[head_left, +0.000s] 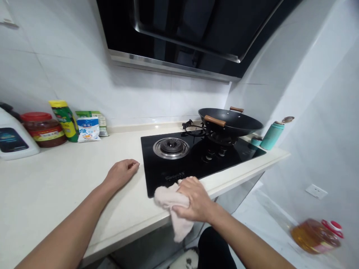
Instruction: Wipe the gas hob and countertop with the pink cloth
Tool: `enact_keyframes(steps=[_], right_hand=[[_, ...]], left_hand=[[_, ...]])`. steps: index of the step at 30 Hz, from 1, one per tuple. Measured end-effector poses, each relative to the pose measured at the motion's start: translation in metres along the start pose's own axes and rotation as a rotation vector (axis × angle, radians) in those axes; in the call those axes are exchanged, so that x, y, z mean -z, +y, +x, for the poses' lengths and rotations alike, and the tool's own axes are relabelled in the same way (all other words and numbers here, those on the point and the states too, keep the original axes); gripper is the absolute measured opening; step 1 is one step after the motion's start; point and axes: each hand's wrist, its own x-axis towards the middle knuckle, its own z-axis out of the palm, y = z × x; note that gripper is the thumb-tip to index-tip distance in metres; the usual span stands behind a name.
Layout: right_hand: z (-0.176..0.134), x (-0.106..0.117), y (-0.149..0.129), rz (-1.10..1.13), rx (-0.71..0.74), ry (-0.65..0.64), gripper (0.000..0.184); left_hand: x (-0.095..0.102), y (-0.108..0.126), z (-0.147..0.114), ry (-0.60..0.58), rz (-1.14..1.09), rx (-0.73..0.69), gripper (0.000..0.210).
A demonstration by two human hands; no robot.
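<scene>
My right hand (193, 200) grips a pale pink cloth (168, 196) at the front left corner of the black glass gas stove (157, 175). Part of the cloth hangs down over the counter's front edge. My left hand (121, 174) rests on the counter just left of the stove, its fingers curled in and nothing seen in them. The left burner (171, 146) has no pan support on it. A round black pan support (195, 130) lies toward the back of the stove, beside a black wok (238, 125) with wooden handles over the right burner.
A white bottle (17, 136), a red-lidded jar (42, 130), a green-and-yellow bottle (66, 121) and seasoning bags (88, 129) line the counter's left. A teal bottle (272, 136) stands at the right end. Overhead hangs a range hood (179, 33). An oil jug (314, 236) is on the floor.
</scene>
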Motion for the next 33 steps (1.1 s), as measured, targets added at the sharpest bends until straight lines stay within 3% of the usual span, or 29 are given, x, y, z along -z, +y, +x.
enact_keyframes(steps=[5,9,15,18,21,26,30,33], right_hand=[[-0.029,0.027,0.064,-0.051,-0.245,0.093,0.031],[-0.064,0.06,0.123,-0.266,-0.536,0.13,0.042],[-0.105,0.128,0.185,-0.595,-0.98,-0.091,0.051],[-0.111,0.158,0.204,-0.627,-1.086,-0.209,0.054],[-0.107,0.176,0.221,-0.674,-1.099,-0.145,0.056],[-0.077,0.163,0.251,-0.654,-1.017,0.011,0.055],[-0.048,0.13,0.261,-0.618,-1.016,-0.113,0.05],[-0.037,0.112,0.253,-0.622,-1.027,-0.192,0.05]], left_hand=[[0.002,0.001,-0.001,-0.011,0.007,0.008,0.045],[0.002,0.001,-0.001,-0.002,0.0,0.008,0.046],[0.001,-0.002,0.002,-0.012,0.019,-0.033,0.047],[0.0,-0.003,0.003,-0.014,0.039,-0.053,0.047],[-0.002,-0.003,0.003,-0.013,0.03,-0.065,0.046],[-0.004,-0.004,0.005,-0.011,0.023,-0.086,0.041],[-0.004,-0.007,0.006,-0.02,0.032,-0.1,0.039],[-0.005,-0.008,0.007,-0.025,0.042,-0.114,0.038]])
